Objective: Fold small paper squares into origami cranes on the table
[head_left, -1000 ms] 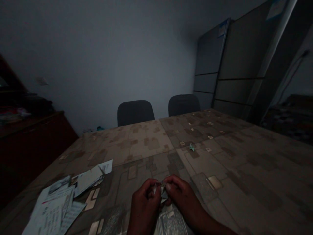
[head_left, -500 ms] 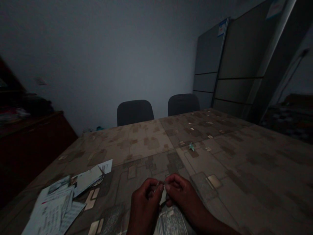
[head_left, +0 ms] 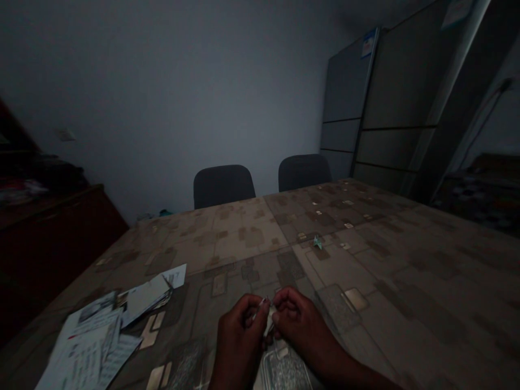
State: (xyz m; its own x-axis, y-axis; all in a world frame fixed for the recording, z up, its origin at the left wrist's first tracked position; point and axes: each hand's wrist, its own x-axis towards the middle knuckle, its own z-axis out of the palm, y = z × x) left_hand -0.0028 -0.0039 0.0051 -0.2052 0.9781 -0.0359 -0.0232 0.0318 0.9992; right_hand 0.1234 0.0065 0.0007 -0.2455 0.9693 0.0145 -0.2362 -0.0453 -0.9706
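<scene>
My left hand [head_left: 242, 330] and my right hand [head_left: 300, 325] meet over the near part of the table, fingertips almost touching. Between them they pinch a small piece of pale folded paper [head_left: 268, 322]; fingers cover most of it, so its full shape is hidden. Both hands are closed, thumbs pressed against the fingers. Farther off, right of centre, stands a tiny green folded-paper figure [head_left: 317, 243], apart from both hands.
A pile of printed papers [head_left: 87, 341] and a stack of cards [head_left: 147, 297] lie at the left. Patterned cloth covers the table [head_left: 385, 260]. Two dark chairs [head_left: 223, 185] stand behind it, a tall wardrobe [head_left: 343, 97] back right, a reddish cabinet [head_left: 60, 238] far left.
My fingers have shifted slightly on the paper, and it now sits more upright, with a paler face showing between the thumbs. The other things stay where they were.
</scene>
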